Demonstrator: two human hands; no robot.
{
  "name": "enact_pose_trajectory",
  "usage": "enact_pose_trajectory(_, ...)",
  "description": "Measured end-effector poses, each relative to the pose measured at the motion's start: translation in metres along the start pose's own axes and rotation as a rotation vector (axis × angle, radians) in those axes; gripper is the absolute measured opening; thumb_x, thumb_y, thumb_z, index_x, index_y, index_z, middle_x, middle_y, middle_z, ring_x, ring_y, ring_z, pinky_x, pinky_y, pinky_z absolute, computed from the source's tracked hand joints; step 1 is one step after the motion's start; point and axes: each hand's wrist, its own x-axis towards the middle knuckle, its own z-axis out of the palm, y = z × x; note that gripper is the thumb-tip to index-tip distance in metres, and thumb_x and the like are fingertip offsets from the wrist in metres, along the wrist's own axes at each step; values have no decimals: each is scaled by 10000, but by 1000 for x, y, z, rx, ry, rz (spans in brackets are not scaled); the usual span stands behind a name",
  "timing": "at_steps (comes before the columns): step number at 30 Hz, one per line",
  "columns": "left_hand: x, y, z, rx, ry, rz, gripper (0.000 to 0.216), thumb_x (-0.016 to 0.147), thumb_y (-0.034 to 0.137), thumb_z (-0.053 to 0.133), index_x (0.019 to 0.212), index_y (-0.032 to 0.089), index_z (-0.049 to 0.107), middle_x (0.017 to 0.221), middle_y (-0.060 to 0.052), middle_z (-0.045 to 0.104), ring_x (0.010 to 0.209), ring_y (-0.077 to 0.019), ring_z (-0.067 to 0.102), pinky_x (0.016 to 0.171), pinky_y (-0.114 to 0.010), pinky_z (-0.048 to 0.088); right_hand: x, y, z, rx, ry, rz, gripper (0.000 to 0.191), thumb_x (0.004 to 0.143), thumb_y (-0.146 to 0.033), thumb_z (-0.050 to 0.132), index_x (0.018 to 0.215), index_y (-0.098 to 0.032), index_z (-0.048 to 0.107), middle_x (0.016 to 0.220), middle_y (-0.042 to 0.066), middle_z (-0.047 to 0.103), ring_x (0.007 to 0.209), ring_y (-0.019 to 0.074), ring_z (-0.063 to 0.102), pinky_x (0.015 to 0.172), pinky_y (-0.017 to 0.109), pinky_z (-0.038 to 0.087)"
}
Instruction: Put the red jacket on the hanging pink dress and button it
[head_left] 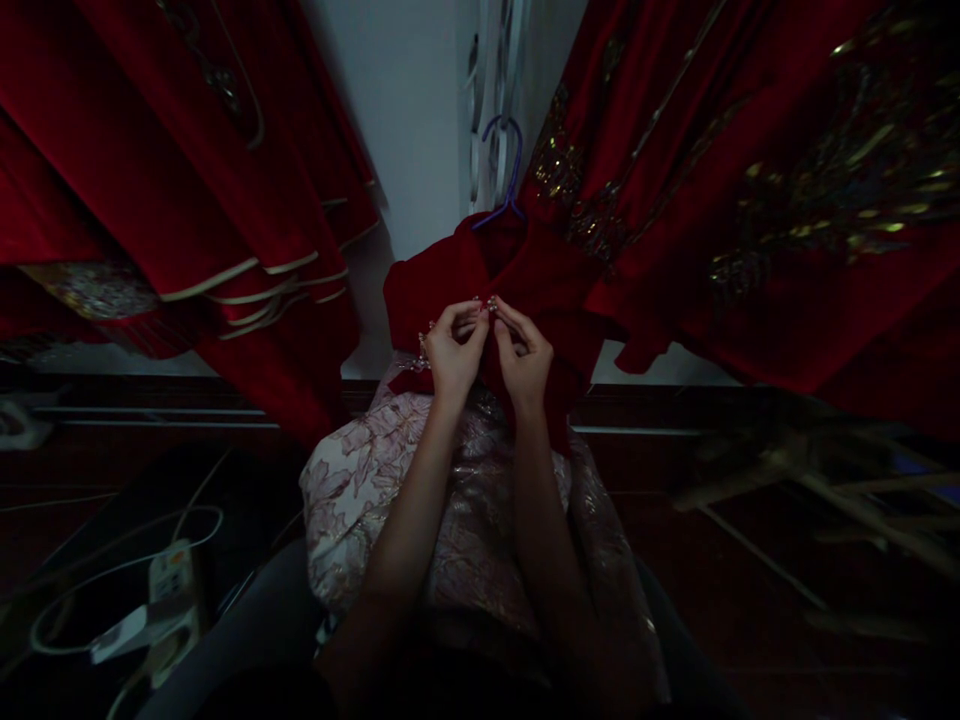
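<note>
A small red garment (439, 275) hangs in front of me from a purple hanger (517, 165), its collar parted at the neck. At its upper front, my left hand (454, 352) and my right hand (526, 358) meet, both closed in a pinch. Small shiny beaded trim (492, 303) shows between the fingertips. More of these beads stick out beside the left hand. How the trim joins the cloth is too dark and small to tell. Below my wrists, a pale floral brocade cloth (375, 450) lies over my lap.
Red garments with pale edging (262, 270) hang at the left, and sequined red garments (675, 250) at the right. A power strip (174, 580) with a white cable lies low at the left. A blurred wooden frame (795, 465) stands at the right.
</note>
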Motion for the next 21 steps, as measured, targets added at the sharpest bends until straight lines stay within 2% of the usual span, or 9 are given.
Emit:
enact_pose_trajectory(14,-2,-3,-1,9,-26,19,176,798,246,655,960,178,668,988,-59,723,878,-145,697,820,-296,581,0,1,-4,-10,-5,7,321,898,-318,501,1182,-242,630,1204,47,663,1061,149,649,824,273,564)
enact_pose_trajectory(21,-3,0,-3,24,-18,25,175,795,245,657,959,190,683,971,-49,732,849,-148,704,815,-312,587,0,0,-4,-54,64,-4,253,866,-378,559,1019,-215,680,1037,39,716,949,149,674,786,259,554)
